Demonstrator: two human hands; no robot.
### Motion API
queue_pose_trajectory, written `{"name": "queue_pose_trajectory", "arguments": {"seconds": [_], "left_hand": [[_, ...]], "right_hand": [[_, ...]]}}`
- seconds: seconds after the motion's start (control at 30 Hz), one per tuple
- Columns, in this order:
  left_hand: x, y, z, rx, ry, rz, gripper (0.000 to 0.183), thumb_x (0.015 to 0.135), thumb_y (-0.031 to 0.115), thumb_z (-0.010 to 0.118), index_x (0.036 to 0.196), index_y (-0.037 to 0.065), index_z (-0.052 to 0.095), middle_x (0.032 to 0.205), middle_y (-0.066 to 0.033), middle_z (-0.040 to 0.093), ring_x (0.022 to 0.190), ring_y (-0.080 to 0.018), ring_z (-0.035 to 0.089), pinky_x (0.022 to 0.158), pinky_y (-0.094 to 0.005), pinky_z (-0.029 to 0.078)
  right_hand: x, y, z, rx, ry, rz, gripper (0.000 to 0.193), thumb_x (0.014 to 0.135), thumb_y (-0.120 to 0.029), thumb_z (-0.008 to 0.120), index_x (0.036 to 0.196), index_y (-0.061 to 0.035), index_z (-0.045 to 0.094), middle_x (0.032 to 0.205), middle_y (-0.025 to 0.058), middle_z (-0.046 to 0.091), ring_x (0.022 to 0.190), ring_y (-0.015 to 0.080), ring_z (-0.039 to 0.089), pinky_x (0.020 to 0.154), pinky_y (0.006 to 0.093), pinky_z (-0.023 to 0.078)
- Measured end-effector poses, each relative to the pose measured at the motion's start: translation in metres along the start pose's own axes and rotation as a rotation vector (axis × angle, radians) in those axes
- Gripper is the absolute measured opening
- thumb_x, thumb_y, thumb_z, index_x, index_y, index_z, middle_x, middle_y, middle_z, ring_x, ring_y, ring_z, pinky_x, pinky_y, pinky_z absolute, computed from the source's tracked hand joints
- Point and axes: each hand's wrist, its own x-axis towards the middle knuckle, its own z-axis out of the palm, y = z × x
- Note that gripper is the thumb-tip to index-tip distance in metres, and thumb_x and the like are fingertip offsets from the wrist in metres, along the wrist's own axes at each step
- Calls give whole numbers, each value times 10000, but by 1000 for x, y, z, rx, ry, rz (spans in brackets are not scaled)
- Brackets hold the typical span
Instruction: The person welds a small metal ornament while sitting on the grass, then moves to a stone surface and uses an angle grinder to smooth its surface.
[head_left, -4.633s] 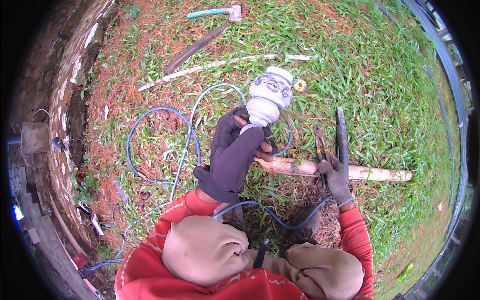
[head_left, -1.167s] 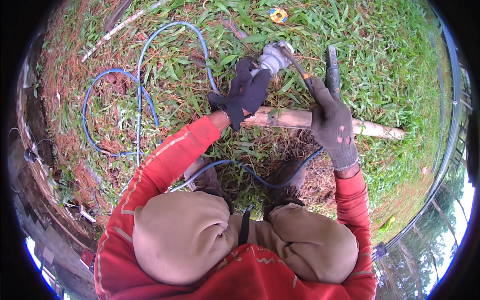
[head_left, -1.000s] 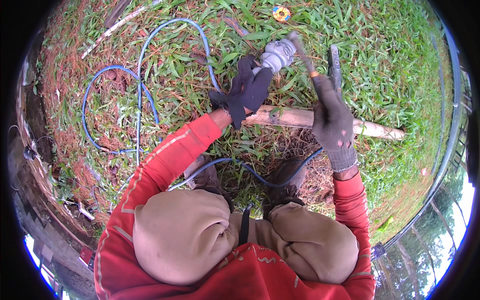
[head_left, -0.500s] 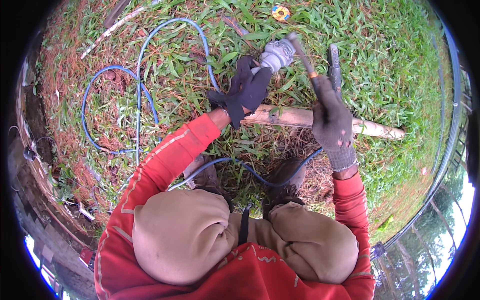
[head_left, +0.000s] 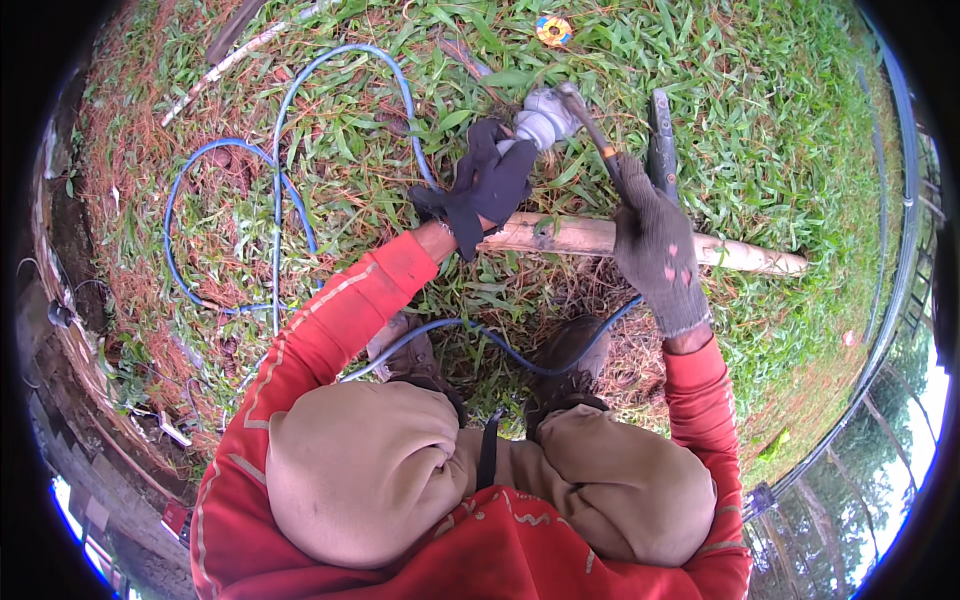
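Note:
My left hand (head_left: 492,175), in a dark glove, is closed around the near end of a grey rounded fitting (head_left: 541,122) just above the grass. My right hand (head_left: 655,235), in a grey knit glove with worn holes, grips a hammer (head_left: 603,145) by its handle. The hammer's head is at the far end of the fitting; whether they touch I cannot tell. Beneath both hands a pale wooden pole (head_left: 570,233) lies across the grass. Just beyond my right hand lies a dark metal bar-shaped tool (head_left: 662,140).
A blue hose (head_left: 283,120) loops over the grass on the left and passes by my boots (head_left: 570,355). A small yellow, blue and orange ring (head_left: 553,31) lies at the far side. A thin stick (head_left: 225,68) rests at the far left.
The hammer and my right hand have shifted slightly left, the hammer head now over the fitting's end. My left hand keeps its grip, moving slightly left and nearer with the fitting.

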Motion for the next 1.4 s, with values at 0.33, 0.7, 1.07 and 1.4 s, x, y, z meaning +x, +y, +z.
{"name": "queue_pose_trajectory", "arguments": {"seconds": [0.33, 0.7, 1.07, 1.4], "left_hand": [[-6, 26, 3, -164, -44, -101, 396, 1080, 246, 721, 1286, 79, 428, 797, -34, 627, 645, -102, 609, 526, -292, 498], [-70, 99, -92, -260, 59, 93, 345, 1086, 102, 671, 1342, 79, 442, 1024, -114, 676, 854, -167, 687, 735, -346, 589], [-244, 231, -208, 49, 563, 242, 510, 1077, 177, 728, 1511, 86, 476, 1139, -10, 576, 995, -81, 585, 850, -298, 516], [-576, 363, -209, 13, 1224, -135, 521, 1028, 340, 768, 1417, 101, 518, 981, -27, 624, 864, -119, 589, 738, -333, 521]], "right_hand": [[2, 17, -11, 111, 24, -43, 642, 938, 12, 648, 1566, -118, 619, 1097, 265, 760, 1010, 481, 740, 886, 536, 614], [18, 8, 40, 1004, -228, 456, 650, 967, -1, 669, 1592, 15, 489, 838, 37, 647, 615, 121, 619, 515, 273, 495], [-24, 10, -81, 493, -462, 177, 487, 997, -121, 753, 1422, 82, 630, 944, 104, 773, 823, 196, 728, 750, 385, 609], [-168, 50, -354, 60, -825, 733, 374, 831, -243, 824, 1094, 16, 764, 798, 153, 768, 595, 272, 746, 562, 444, 620]]}}
